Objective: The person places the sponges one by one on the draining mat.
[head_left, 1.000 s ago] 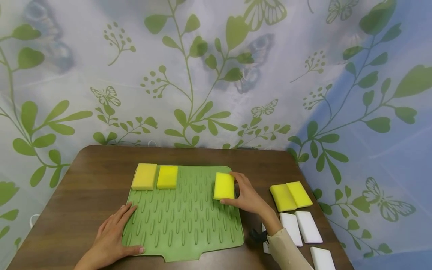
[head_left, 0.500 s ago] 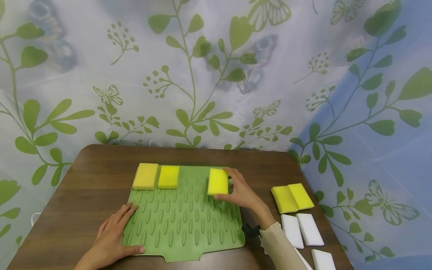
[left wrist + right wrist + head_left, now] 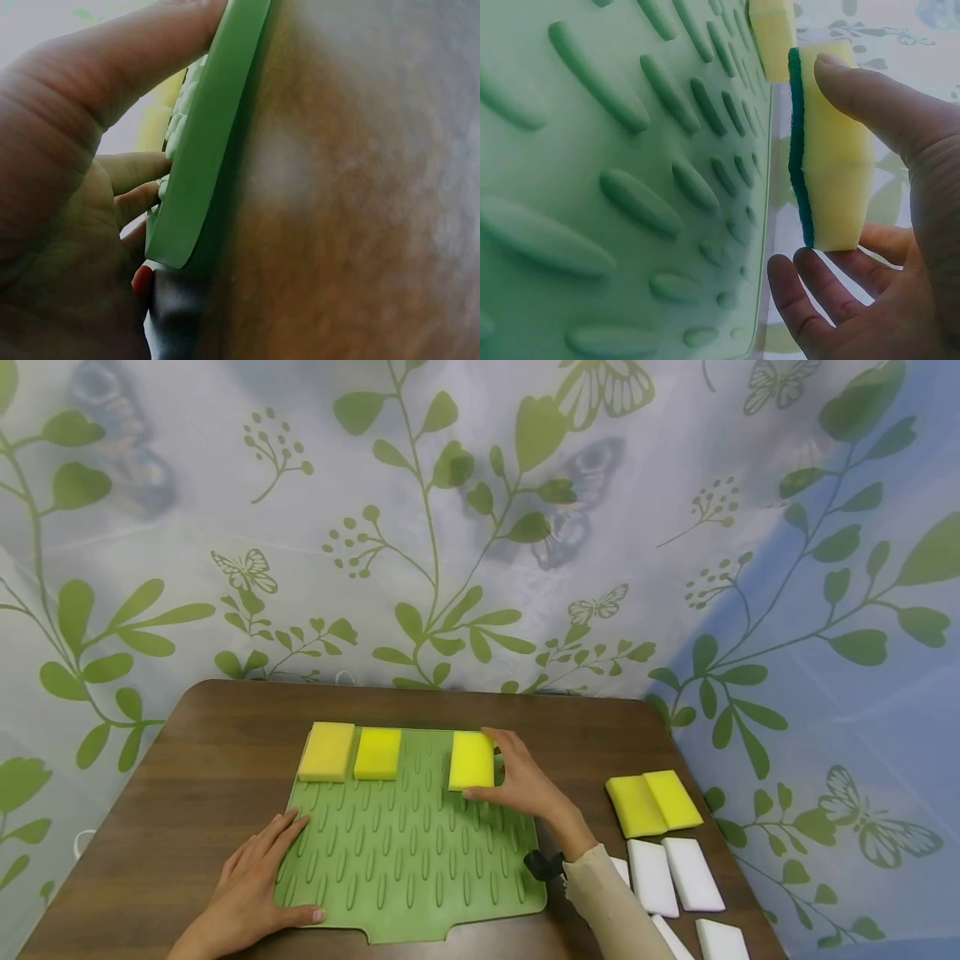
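Note:
A green ridged mat (image 3: 408, 868) lies on the brown table (image 3: 187, 793). Two yellow sponges (image 3: 326, 752) (image 3: 377, 753) sit side by side at the mat's far left corner. My right hand (image 3: 498, 768) pinches a third yellow sponge (image 3: 471, 761) by its ends, just above the mat's far edge; the right wrist view shows that sponge (image 3: 832, 150) with a green scouring underside, clear of the mat (image 3: 592, 187). My left hand (image 3: 258, 881) rests flat on the mat's near left corner, fingers straight; in the left wrist view the thumb (image 3: 112, 67) lies along the mat edge (image 3: 210, 142).
To the right of the mat lie two more yellow sponges (image 3: 652, 802) and several white sponges (image 3: 675, 872) near the table's right edge. A leaf-and-butterfly patterned curtain (image 3: 480, 527) closes in the back and right side.
My right hand has carried the yellow sponge leftwards and farther back over the mat, towards the two sponges in the corner. The left hand has stayed put.

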Motion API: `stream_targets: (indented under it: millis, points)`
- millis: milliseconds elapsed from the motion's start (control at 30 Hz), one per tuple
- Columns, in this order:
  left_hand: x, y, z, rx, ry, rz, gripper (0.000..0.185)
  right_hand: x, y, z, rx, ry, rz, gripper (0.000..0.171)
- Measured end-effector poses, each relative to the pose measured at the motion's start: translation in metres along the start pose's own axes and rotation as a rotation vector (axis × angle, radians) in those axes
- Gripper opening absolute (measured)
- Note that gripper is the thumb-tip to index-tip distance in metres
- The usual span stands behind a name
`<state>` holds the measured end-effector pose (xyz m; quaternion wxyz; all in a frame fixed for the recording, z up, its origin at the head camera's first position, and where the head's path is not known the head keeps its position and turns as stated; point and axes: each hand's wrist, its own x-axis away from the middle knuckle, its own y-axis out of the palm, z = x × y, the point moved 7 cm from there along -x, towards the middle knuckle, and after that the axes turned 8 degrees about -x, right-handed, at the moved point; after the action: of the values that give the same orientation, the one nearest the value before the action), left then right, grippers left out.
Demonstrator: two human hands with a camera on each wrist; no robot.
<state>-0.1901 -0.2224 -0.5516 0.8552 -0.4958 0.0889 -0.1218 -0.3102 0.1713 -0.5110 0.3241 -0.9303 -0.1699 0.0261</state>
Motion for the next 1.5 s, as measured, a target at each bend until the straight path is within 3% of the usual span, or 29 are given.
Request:
stream_targets:
  millis: [867, 1500]
  points:
    - [0.000, 0.001, -0.002, 0.001, 0.001, 0.016, 0.129, -0.041, 0.033, -0.012, 0.051, -0.023, -0.058, 0.113]
    - [0.000, -0.001, 0.000, 0.028, 0.019, 0.036, 0.127, -0.057, 0.050, -0.020, 0.053, -0.050, -0.075, 0.109]
